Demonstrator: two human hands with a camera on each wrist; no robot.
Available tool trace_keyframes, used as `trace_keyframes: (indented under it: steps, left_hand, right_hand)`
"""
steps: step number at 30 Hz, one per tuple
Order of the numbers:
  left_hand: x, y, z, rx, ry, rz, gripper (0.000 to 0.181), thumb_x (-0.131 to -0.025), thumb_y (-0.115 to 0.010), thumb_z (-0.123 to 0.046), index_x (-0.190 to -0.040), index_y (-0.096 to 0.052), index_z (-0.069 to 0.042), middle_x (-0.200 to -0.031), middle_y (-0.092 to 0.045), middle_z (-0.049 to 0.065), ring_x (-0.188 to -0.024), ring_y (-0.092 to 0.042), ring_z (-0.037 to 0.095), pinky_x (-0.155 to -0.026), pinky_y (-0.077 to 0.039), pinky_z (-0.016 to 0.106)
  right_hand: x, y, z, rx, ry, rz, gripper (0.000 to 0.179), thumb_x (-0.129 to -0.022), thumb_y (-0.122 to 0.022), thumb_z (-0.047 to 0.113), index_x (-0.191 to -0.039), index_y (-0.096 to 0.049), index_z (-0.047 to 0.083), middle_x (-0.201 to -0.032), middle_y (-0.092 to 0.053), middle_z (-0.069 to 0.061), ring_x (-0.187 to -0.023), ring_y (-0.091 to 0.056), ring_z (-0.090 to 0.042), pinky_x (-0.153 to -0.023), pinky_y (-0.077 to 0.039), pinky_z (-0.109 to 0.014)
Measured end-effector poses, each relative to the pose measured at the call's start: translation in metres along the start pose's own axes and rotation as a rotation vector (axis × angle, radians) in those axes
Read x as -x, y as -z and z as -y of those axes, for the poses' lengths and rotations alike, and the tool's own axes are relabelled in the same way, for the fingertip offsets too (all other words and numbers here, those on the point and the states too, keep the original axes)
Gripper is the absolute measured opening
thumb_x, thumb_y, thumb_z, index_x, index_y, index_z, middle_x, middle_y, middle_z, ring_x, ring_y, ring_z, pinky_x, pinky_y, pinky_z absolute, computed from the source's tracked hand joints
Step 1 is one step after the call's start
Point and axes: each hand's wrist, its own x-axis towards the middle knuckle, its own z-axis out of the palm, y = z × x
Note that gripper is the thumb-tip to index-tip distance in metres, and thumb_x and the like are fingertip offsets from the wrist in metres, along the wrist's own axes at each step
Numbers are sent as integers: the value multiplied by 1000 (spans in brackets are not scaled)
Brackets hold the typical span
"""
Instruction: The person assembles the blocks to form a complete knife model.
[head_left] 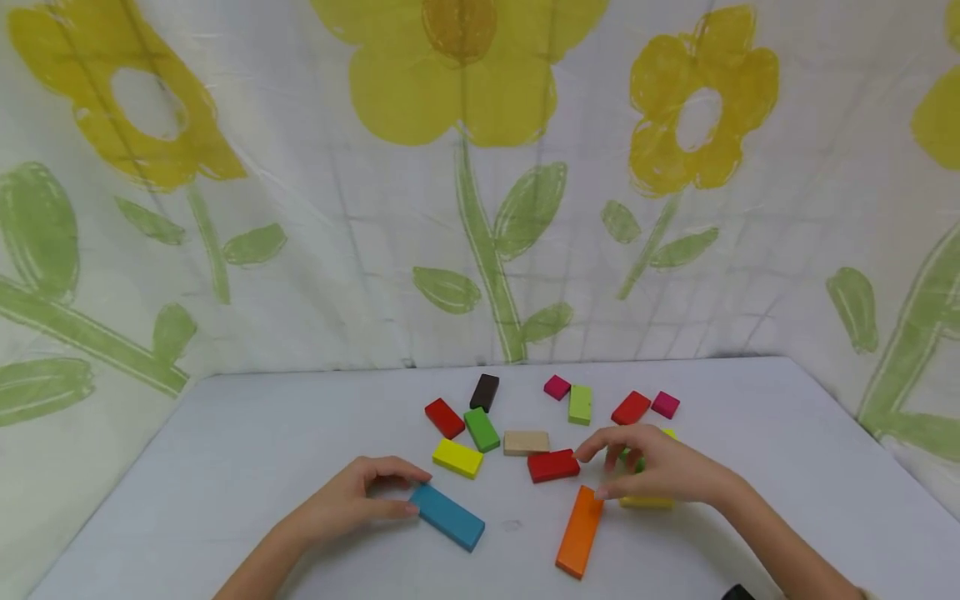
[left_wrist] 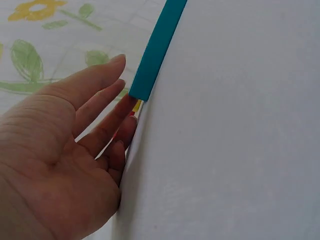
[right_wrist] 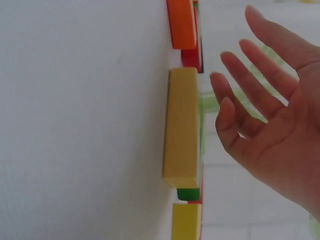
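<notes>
At the front of the white table lies a blue block, flat and slanted. My left hand is at its left end, fingertips and thumb close to it and spread apart; in the left wrist view the fingers reach beside the end of the block. An orange block lies to the right. Above its far end and a yellow block hovers my right hand, fingers loosely bent and holding nothing. It partly hides green and yellow blocks. In the right wrist view this hand is apart from the blocks.
Behind the hands lie red, beige, yellow, green and dark brown blocks. Farther back are a light green block and small pink blocks. A flowered curtain hangs behind the table.
</notes>
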Motion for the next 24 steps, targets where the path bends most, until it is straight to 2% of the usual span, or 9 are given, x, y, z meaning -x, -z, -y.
trace_keyframes:
  steps: [4,8,16,18,24]
  left_hand:
    - [1,-3,3,3,-26,3,34,-99,-75,-18,-132,-72,-9,-133,-71,9,-120,-58,9,-101,-48,19]
    - [2,-5,3,-4,-35,1,35,-98,-76,-19,-132,-73,-11,-134,-71,7,-122,-57,6,-102,-47,19]
    - [1,-7,3,-11,-33,-11,35,-97,-78,-18,-132,-73,-11,-133,-71,7,-121,-58,9,-102,-47,19]
    - [1,-8,3,-12,-35,-13,35,-97,-78,-18,-131,-74,-11,-132,-71,7,-121,-59,10,-102,-47,19]
    - [1,-9,4,-31,-46,-29,32,-96,-79,-18,-128,-76,-12,-127,-73,5,-118,-60,12,-101,-47,21]
  right_hand:
    - [-3,-5,-2,-40,1,78,35,-91,-83,17,-125,-73,10,-120,-74,-10,-86,-67,-17,-69,-51,-22]
    - [-5,-8,-7,-57,34,129,36,-90,-83,14,-124,-73,8,-119,-74,-9,-84,-65,-17,-71,-51,-22]
    - [-8,-8,-27,8,46,172,37,-91,-84,29,-125,-73,21,-118,-74,7,-87,-64,-10,-72,-54,-25]
    - [-8,-8,-26,2,34,170,36,-91,-85,27,-124,-73,20,-117,-74,6,-87,-63,-9,-73,-54,-24]
    - [-6,-12,-10,-54,18,148,34,-89,-84,11,-121,-73,8,-115,-74,-7,-86,-63,-19,-75,-53,-23]
